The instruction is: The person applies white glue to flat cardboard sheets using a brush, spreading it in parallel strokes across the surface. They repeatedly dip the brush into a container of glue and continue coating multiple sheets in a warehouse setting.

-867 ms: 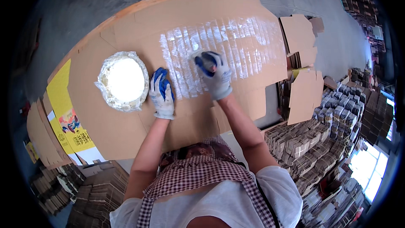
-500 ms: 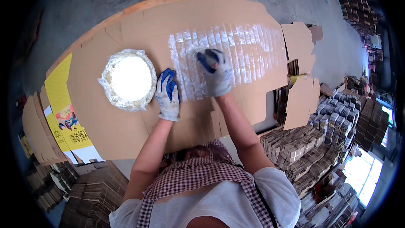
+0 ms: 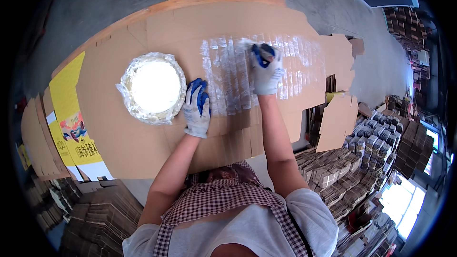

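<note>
One big flattened cardboard sheet [image 3: 143,147] fills the bench, its white glue patch [image 3: 238,74] looking mid-spread; next stroke likely needs a refill from the lined glue bowl [image 3: 152,88] just left of it. Left hand [image 3: 197,107] presses flat on the sheet, fingers spread, while right hand [image 3: 265,69] is fisted on a tool too hidden to identify.

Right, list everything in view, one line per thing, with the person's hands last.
cardboard sheet: one, brown, flat across the table.
glue streaks: one patch, whitish, wet, on the sheet's middle.
glue basin: one, white, plastic-lined, left of the streaks.
printed cartons: a few, yellow and white, flat at left.
cardboard stacks: many, brown, lower right.
apron: one, checked, on the person.
left hand: blue-and-white glove, flat on the sheet.
right hand: gloved, gripping a brush, barely visible, on the streaks.
</note>
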Demonstrator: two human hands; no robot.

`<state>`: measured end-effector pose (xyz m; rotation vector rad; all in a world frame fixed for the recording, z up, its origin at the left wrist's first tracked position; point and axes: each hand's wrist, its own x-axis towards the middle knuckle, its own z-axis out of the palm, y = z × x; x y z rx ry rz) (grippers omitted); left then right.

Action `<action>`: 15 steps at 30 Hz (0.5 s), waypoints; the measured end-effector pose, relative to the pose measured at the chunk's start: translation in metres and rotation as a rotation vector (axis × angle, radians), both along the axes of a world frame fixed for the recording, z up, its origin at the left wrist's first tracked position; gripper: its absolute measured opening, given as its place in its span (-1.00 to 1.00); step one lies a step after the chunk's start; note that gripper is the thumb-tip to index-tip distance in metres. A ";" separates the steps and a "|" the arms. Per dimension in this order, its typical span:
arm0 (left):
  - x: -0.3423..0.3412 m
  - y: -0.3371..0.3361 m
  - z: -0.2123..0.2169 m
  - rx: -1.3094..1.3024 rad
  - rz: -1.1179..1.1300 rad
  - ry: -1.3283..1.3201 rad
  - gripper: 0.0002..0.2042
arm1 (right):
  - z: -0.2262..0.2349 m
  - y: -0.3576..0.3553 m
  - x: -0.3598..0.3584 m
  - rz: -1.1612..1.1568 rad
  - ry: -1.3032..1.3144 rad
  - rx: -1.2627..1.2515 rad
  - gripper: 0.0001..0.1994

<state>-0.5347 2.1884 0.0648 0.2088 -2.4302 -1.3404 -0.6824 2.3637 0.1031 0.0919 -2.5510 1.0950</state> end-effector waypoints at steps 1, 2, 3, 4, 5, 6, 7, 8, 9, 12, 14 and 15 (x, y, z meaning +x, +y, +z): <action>0.001 -0.001 -0.002 -0.002 0.004 -0.003 -0.61 | 0.001 -0.001 -0.004 -0.078 -0.019 -0.031 -0.65; 0.003 -0.003 -0.004 -0.005 0.008 -0.007 -0.61 | 0.000 -0.004 -0.003 -0.133 -0.095 -0.098 -0.66; 0.001 -0.003 -0.005 -0.003 0.008 -0.006 -0.61 | -0.001 -0.009 0.000 -0.042 -0.025 -0.110 -0.66; 0.001 -0.002 -0.004 0.010 0.008 -0.003 -0.61 | 0.001 -0.020 0.007 0.049 0.039 -0.123 -0.65; 0.000 -0.001 -0.004 0.023 0.008 0.000 -0.61 | 0.003 -0.036 0.019 0.133 0.031 -0.051 -0.63; 0.000 0.000 -0.003 0.036 0.003 0.006 -0.60 | 0.012 -0.054 0.031 0.214 0.028 0.020 -0.61; -0.001 0.000 -0.003 0.032 -0.003 0.011 -0.60 | -0.001 -0.053 0.026 0.230 -0.006 -0.016 -0.58; -0.001 0.001 -0.003 0.028 -0.011 0.016 -0.60 | -0.013 -0.043 0.017 0.180 -0.006 0.018 -0.59; -0.001 -0.001 -0.004 0.020 -0.012 0.021 -0.60 | -0.019 -0.032 0.006 0.136 -0.006 0.048 -0.61; 0.002 -0.002 -0.006 0.002 -0.005 0.038 -0.64 | -0.011 0.002 -0.015 -0.166 -0.086 -0.118 -0.66; 0.001 -0.003 -0.007 0.005 0.012 0.036 -0.65 | 0.011 0.003 -0.009 -0.216 -0.066 -0.054 -0.63; 0.000 -0.003 -0.006 0.004 0.006 0.031 -0.65 | 0.018 0.004 -0.003 -0.207 -0.044 -0.105 -0.63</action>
